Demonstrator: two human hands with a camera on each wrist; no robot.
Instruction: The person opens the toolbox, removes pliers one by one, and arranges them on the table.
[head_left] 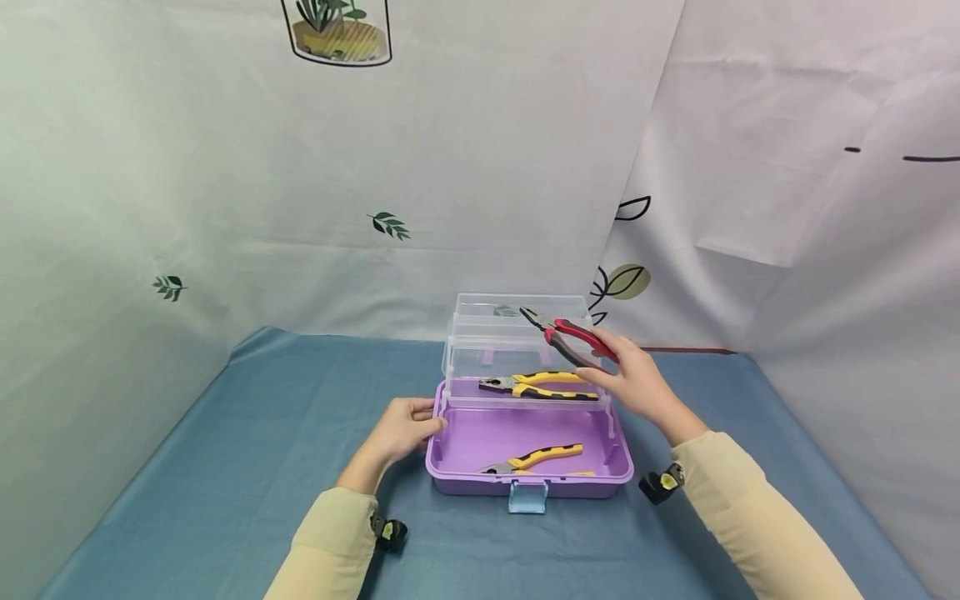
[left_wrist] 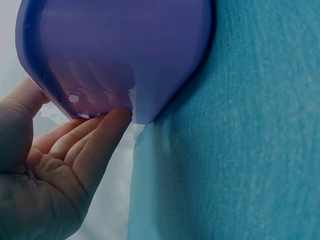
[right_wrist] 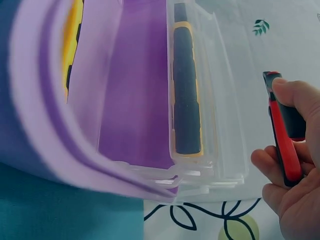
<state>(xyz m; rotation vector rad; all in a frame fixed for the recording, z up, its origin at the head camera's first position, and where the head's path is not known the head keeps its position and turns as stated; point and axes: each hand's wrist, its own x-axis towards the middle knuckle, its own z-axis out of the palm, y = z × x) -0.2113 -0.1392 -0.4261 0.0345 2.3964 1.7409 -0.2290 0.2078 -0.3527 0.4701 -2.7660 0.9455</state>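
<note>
blue cloth covered our table, lower frame | leaf-print backdrop hung behind, centre | potted-plant print sat top left

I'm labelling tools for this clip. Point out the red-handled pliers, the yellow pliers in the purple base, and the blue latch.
red-handled pliers [head_left: 576,332]: head view, on the red handle above the right hand.
yellow pliers in the purple base [head_left: 542,455]: head view, on the yellow handle.
blue latch [head_left: 527,497]: head view, on its front face.

My left hand reaches forward low, fingers straight and relaxed. My right hand is raised higher, fingers curled in a grip.
</note>
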